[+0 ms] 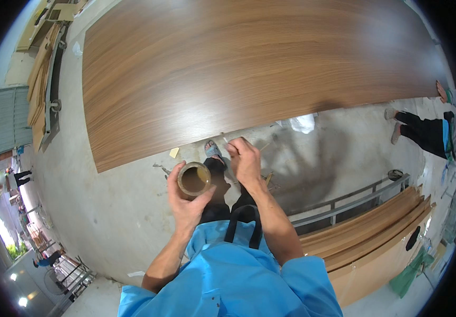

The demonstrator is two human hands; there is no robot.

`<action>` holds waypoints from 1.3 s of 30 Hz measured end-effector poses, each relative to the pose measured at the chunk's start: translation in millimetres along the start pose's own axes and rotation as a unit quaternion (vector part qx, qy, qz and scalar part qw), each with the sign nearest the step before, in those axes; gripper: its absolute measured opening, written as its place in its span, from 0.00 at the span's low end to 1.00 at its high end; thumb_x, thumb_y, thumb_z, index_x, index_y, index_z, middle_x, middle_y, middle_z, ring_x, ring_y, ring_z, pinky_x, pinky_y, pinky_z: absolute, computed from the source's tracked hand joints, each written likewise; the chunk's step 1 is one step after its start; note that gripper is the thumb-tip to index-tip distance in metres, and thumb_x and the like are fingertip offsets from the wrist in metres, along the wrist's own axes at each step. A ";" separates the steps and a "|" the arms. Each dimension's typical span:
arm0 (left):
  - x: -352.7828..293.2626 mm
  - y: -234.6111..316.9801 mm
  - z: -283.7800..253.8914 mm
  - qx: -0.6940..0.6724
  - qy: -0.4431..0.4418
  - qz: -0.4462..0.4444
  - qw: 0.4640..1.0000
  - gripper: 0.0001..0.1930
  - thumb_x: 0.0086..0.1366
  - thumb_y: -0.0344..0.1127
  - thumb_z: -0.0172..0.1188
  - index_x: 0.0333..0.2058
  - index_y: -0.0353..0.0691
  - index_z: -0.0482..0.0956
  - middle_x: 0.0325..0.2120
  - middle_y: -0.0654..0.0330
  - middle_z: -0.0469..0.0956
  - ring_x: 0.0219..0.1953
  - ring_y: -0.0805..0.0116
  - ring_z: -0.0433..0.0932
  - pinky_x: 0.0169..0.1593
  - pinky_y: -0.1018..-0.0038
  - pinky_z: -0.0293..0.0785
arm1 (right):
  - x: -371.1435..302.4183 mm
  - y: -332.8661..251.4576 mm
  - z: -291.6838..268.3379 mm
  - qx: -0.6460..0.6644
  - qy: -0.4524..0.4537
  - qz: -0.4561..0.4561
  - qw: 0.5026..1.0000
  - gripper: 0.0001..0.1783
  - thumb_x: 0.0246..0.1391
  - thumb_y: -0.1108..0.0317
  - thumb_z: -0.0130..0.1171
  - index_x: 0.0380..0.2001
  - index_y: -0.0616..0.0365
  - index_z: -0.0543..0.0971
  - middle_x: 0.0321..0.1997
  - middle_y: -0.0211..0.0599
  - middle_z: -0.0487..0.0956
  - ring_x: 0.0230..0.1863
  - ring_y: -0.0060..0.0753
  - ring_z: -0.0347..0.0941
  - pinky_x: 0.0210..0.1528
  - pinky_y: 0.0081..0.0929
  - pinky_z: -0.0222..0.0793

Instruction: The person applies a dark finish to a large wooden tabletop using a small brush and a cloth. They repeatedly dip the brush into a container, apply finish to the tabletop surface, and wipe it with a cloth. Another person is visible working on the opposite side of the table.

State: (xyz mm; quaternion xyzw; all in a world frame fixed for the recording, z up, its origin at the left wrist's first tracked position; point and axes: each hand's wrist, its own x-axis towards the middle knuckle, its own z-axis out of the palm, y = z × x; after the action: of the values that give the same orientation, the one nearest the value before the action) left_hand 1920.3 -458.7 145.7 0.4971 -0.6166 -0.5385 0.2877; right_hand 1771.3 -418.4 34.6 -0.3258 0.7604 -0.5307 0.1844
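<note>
My left hand (185, 196) is wrapped round an open-topped jar (194, 179) with a thick rim and brownish liquid inside. To its right, my right hand (244, 160) is closed in a pinch on a thin, pale tool (225, 138). The tool's small tip points at the near edge of a large wood-grain panel (228, 68); whether it touches the edge I cannot tell. Brown, flat and glossy, the panel spans the view ahead of both hands.
Long brown boards (365, 227) lie by a metal frame (344, 207) at my right. A person (429, 132) stands at the panel's right end, one hand on it. White plastic (303, 123) lies under its edge. A board-laden trolley (53, 79) is at far left.
</note>
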 end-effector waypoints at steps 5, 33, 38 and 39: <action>-1.9 4.5 2.5 0.004 -0.001 -0.009 1.000 0.41 0.45 0.24 0.74 0.59 0.34 0.64 0.48 0.55 0.73 0.50 0.66 0.74 0.55 0.70 0.71 | 10.2 19.9 -25.6 0.007 0.099 0.087 0.991 0.10 0.57 0.66 0.61 0.30 0.62 0.77 0.25 0.48 0.77 0.26 0.51 0.73 0.30 0.40 0.67; -19.3 53.9 22.3 -0.098 -0.095 0.077 0.988 0.38 0.47 0.22 0.68 0.59 0.35 0.64 0.48 0.58 0.72 0.50 0.68 0.73 0.57 0.71 0.68 | -58.3 47.7 29.0 0.266 -0.180 0.186 0.929 0.13 0.61 0.65 0.55 0.43 0.63 0.79 0.38 0.30 0.83 0.37 0.18 0.73 0.42 0.24 0.71; -16.1 71.0 21.6 -0.099 -0.144 0.104 0.979 0.41 0.47 0.23 0.71 0.61 0.33 0.61 0.51 0.54 0.70 0.52 0.65 0.73 0.57 0.70 0.69 | -66.6 54.5 55.0 0.336 -0.221 -0.002 0.916 0.15 0.64 0.59 0.54 0.39 0.59 0.81 0.40 0.32 0.83 0.41 0.22 0.77 0.46 0.24 0.73; -17.2 75.1 21.1 -0.094 -0.150 0.116 0.977 0.41 0.47 0.23 0.71 0.61 0.33 0.61 0.51 0.54 0.70 0.51 0.65 0.73 0.57 0.70 0.69 | -67.9 48.3 53.2 0.399 -0.243 0.046 0.883 0.15 0.64 0.59 0.54 0.39 0.59 0.81 0.40 0.32 0.83 0.41 0.22 0.77 0.46 0.24 0.73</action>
State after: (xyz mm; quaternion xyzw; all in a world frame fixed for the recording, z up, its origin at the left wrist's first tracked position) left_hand 1884.6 -440.4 214.8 0.3062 -0.6526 -0.6257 0.2981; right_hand 1839.0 -397.1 -34.2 -0.3079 0.4299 -0.6840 0.5025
